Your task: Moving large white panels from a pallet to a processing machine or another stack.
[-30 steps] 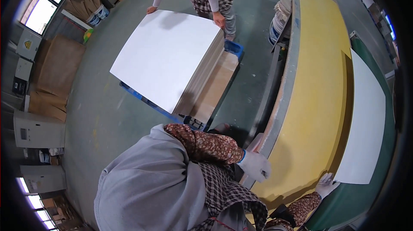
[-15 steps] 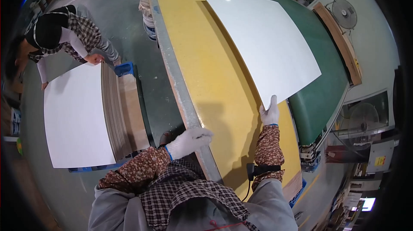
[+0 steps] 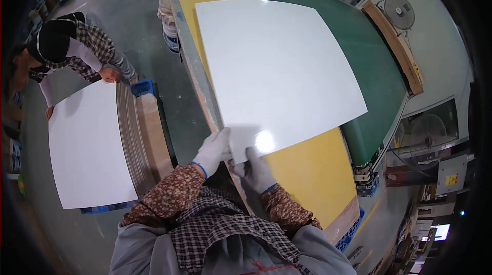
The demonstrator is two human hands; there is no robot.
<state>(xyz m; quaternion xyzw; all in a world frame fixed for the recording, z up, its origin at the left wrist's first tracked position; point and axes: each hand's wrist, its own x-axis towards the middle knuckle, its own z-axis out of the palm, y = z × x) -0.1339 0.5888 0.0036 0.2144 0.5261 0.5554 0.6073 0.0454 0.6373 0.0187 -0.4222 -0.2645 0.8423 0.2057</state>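
Note:
A large glossy white panel (image 3: 282, 65) lies tilted across the yellow tabletop (image 3: 307, 172), its far right part reaching over a green conveyor belt. My right hand (image 3: 258, 171), in a pale work glove, grips the near edge close to the near left corner, thumb on top and fingers underneath. At the left edge by that same corner is my gloved left hand (image 3: 212, 153), its fingers closed against the edge; the fingertips are partly hidden.
To the left, a co-worker (image 3: 77, 44) bends over a stack of white panels (image 3: 89, 147) on a blue pallet (image 3: 142, 88). Buckets (image 3: 169, 26) stand beyond the table's left edge. The green belt (image 3: 328, 34) adjoins its right side, with fans (image 3: 398, 11) farther right.
The white panel has moved left across the yellow tabletop, past its left edge. My right hand came left with its corner, and my left hand, empty before, now meets the panel's edge.

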